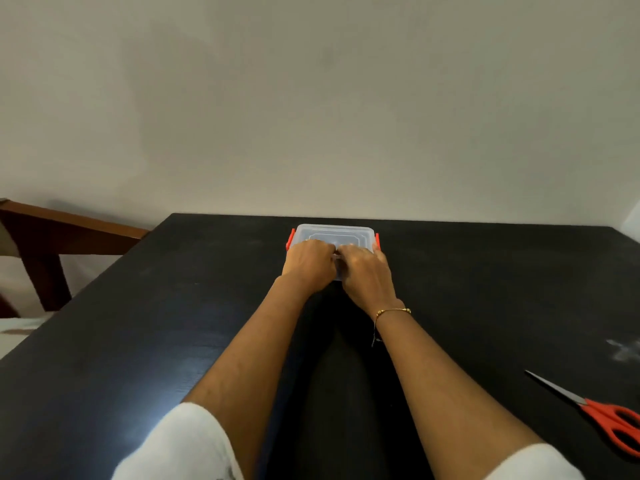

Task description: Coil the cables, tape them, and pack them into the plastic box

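Clear plastic box (pixel 334 235), lid on, far bench (pixel 138 341): my left hand (pixel 309 266) and right hand (pixel 367 273) press its near edge, fingers curled down, grasping nothing. Packing apparently done; orange latches unconfirmed.

Dim, soft, perhaps slightly blurred

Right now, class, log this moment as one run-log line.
plastic box: lid on | left hand, right hand: on its near edge | scissors: idle, table's right

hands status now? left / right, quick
Left hand: curled on the near edge of the plastic box, lid on; firm grip or just pressing cannot be told.
Right hand: same, on the box's near edge beside the left.
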